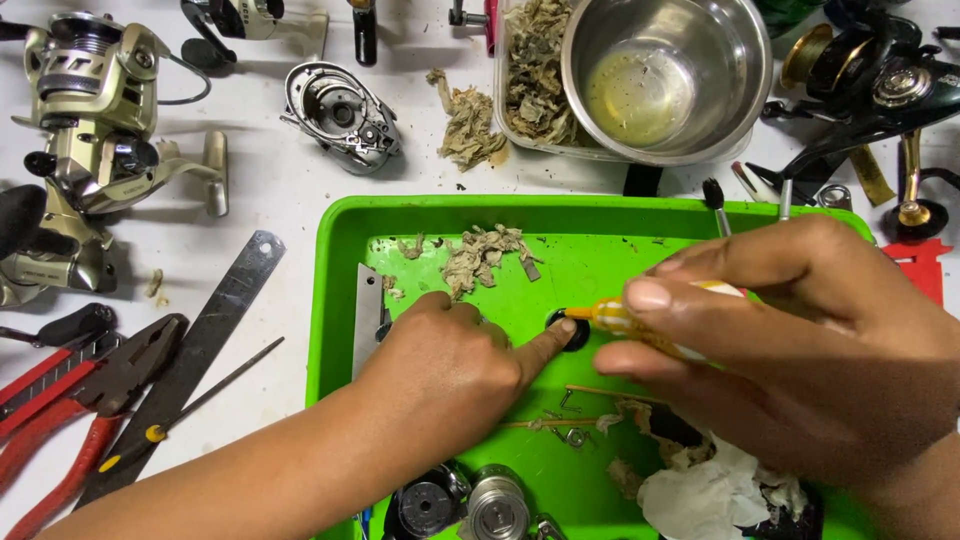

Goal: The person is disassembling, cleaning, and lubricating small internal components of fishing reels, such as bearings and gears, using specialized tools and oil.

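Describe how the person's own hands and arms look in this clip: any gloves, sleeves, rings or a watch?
Both hands are bare: the left hand and right hand wear no gloves, and no rings show on the visible fingers. Both forearms are uncovered as far as the frame shows, with no sleeve, watch or band in view. Fingernails are short and unpainted.
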